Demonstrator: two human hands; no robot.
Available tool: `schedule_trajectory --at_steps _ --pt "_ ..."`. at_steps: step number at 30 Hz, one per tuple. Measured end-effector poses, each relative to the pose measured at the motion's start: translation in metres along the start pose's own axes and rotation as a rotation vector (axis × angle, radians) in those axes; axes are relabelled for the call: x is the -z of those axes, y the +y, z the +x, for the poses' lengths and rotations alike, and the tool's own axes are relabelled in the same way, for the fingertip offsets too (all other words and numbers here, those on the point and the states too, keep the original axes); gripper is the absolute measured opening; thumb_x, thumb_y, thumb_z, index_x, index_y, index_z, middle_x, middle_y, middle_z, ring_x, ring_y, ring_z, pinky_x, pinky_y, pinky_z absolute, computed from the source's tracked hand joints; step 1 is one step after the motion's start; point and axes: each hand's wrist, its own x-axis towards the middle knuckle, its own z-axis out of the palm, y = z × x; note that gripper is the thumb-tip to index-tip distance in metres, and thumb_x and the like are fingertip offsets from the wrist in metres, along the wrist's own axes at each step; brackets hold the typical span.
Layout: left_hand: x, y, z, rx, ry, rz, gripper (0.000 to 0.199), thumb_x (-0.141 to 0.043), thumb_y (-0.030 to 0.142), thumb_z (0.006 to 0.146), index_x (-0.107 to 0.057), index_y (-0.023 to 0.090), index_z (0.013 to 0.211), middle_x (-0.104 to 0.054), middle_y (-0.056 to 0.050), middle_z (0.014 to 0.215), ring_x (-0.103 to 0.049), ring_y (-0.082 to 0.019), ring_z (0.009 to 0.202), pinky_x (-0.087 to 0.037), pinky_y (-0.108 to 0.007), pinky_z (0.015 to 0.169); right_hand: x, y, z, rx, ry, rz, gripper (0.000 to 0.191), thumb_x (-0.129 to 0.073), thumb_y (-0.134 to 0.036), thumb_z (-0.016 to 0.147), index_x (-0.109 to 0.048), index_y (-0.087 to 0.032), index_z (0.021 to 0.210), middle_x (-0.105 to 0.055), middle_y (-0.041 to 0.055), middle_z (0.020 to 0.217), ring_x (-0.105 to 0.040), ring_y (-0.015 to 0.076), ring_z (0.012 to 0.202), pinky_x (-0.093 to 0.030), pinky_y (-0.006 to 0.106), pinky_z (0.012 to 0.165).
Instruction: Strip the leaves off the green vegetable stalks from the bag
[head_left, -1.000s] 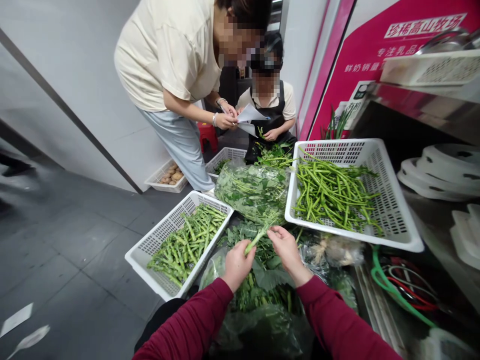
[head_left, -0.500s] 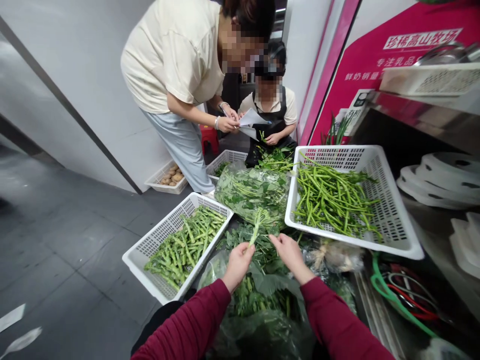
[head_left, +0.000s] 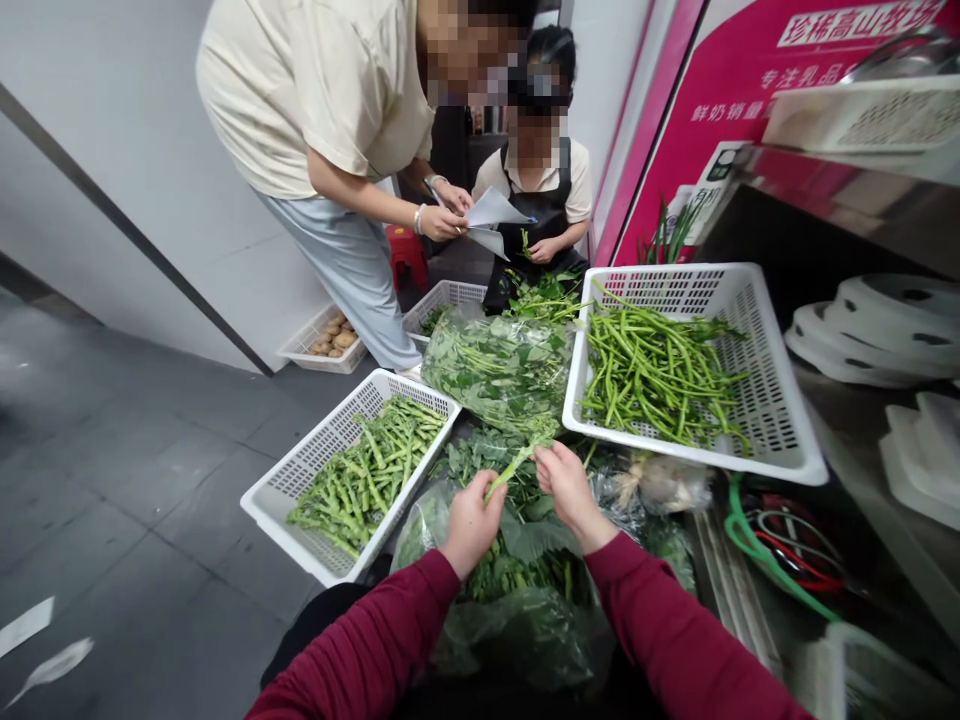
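My left hand [head_left: 474, 520] is closed around the lower end of a green broccolini stalk [head_left: 511, 468], which slants up to the right with its floret end away from me. My right hand [head_left: 568, 487] pinches at the stalk's upper part, just below the florets. Beneath both hands lies an opened clear plastic bag [head_left: 517, 640] with leafy broccolini in it, and loose dark green leaves [head_left: 480, 455] lie just beyond. To the left, a white basket [head_left: 259, 505] holds many trimmed broccolini stalks [head_left: 367, 475].
A white basket [head_left: 799, 440] of long green stems [head_left: 652, 370] stands to the right. Ahead lies a bagged bundle of greens [head_left: 499, 365]. One person [head_left: 315, 110] bends over papers; another [head_left: 551, 190] sits beyond. Potatoes [head_left: 334, 338] fill a basket by the wall.
The stalk has tipped from near upright toward the right. My right hand has come in to its upper part, where before it was apart from it. The view has shifted slightly.
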Motion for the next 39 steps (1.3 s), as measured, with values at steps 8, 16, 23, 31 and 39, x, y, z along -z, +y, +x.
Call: schedule_trajectory --at_steps 8,16,23,31,39 --pt "0.001 0.007 0.000 0.529 -0.485 -0.863 0.032 -0.049 0.049 0.075 -0.048 0.018 0.081 -0.037 0.009 0.046 -0.018 -0.002 0.029 -0.013 -0.016 0.031 -0.002 0.010 -0.006 -0.229 -0.256 0.512 0.017 -0.053 -0.023 0.065 -0.037 -0.019 0.058 -0.021 -0.0097 0.042 -0.016 0.0044 0.035 -0.012 0.019 0.032" --pt "0.007 0.009 -0.003 0.529 -0.560 -0.919 0.032 -0.048 0.048 0.076 -0.049 0.016 0.080 -0.035 0.009 0.044 -0.018 -0.002 0.028 -0.012 -0.015 0.028 0.004 0.000 -0.005 -0.078 -0.159 0.390 0.014 -0.053 -0.018 0.066 -0.047 -0.019 0.078 -0.038 -0.0073 0.049 -0.027 0.0053 0.037 -0.014 0.016 0.033" --pt "0.003 0.006 -0.011 0.455 -0.480 -0.758 0.030 -0.051 0.047 0.074 -0.048 0.017 0.078 -0.036 0.009 0.045 -0.019 -0.002 0.028 -0.015 -0.015 0.027 0.006 -0.004 -0.004 -0.202 -0.148 0.509 0.018 -0.056 -0.021 0.066 -0.039 -0.018 0.066 -0.030 -0.0091 0.046 -0.021 0.0032 0.035 -0.014 0.015 0.031" --pt "0.002 -0.007 -0.010 0.498 -0.227 -0.735 0.032 -0.045 0.051 0.075 -0.045 0.018 0.076 -0.033 0.009 0.047 -0.021 -0.003 0.030 -0.017 -0.015 0.029 0.008 0.024 -0.023 -0.569 -0.201 0.469 0.011 -0.055 -0.018 0.064 -0.044 -0.017 0.066 -0.021 -0.0104 0.043 -0.015 0.0029 0.033 -0.010 0.015 0.029" --pt "0.066 -0.066 0.031 0.625 0.253 -0.016 0.043 -0.021 0.036 0.085 -0.054 0.010 0.076 -0.041 0.002 0.044 -0.037 -0.008 0.034 -0.034 -0.021 0.038 0.030 0.009 -0.012 -0.547 -0.190 0.506 0.011 -0.056 -0.017 0.063 -0.046 -0.017 0.069 -0.029 -0.0075 0.046 -0.025 0.0042 0.036 -0.017 0.015 0.029"
